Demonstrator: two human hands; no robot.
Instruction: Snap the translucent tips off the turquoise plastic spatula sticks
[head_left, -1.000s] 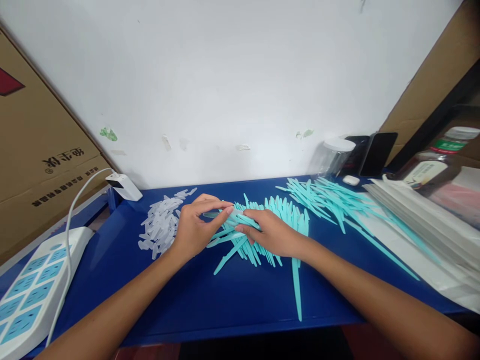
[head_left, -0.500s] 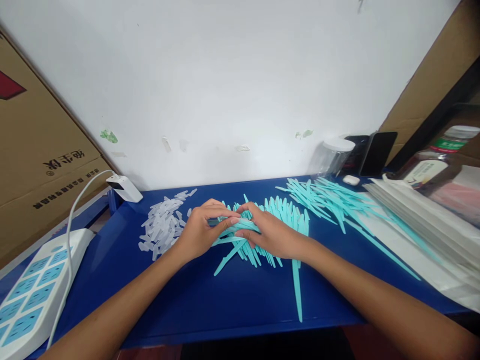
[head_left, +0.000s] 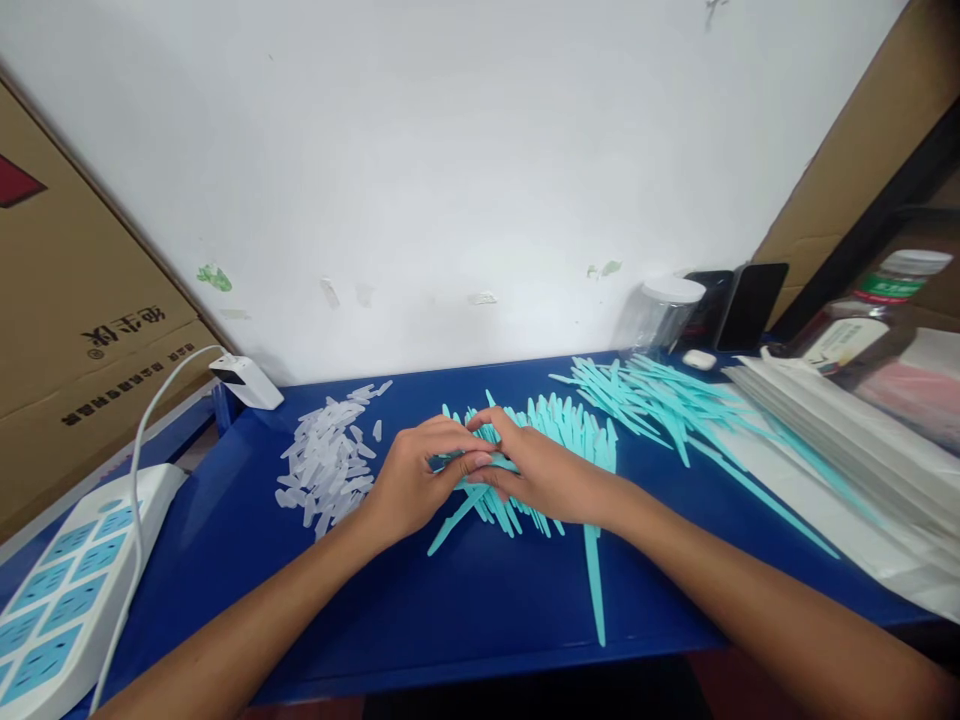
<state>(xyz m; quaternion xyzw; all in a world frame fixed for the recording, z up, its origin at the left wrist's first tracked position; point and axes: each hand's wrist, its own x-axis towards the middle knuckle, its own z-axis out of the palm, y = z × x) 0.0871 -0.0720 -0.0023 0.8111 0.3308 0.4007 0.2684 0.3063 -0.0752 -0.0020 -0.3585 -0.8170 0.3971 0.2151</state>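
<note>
Both hands meet over the middle of the blue tabletop (head_left: 465, 610), fingertips pressed together. The left hand (head_left: 409, 485) is curled, thumb and forefinger pinched on a teal stick (head_left: 504, 463). The right hand (head_left: 544, 475) closes on the same stick from the 3 o'clock side, its palm lying over the near pile of teal sticks (head_left: 574, 425). Whether anything else sits between the fingertips is hidden. That pile fans out from under the right hand toward 12 and 1 o'clock. One loose stick (head_left: 594, 585) lies at 5 o'clock from the hands, pointing at the tabletop's near edge. A heap of clear caps (head_left: 326, 465) lies just beside the left hand at 9 o'clock. A second spread of teal sticks (head_left: 652, 395) lies at 2 o'clock, well apart from the hands and touching a stack of white packets (head_left: 840, 440) at 3 o'clock. Behind it, at the wall, stands a clear jar (head_left: 660, 315). At 8 o'clock a white power strip (head_left: 60, 590) rests on the tabletop's corner, and a white adaptor (head_left: 244, 380) sits at 10 o'clock.
</note>
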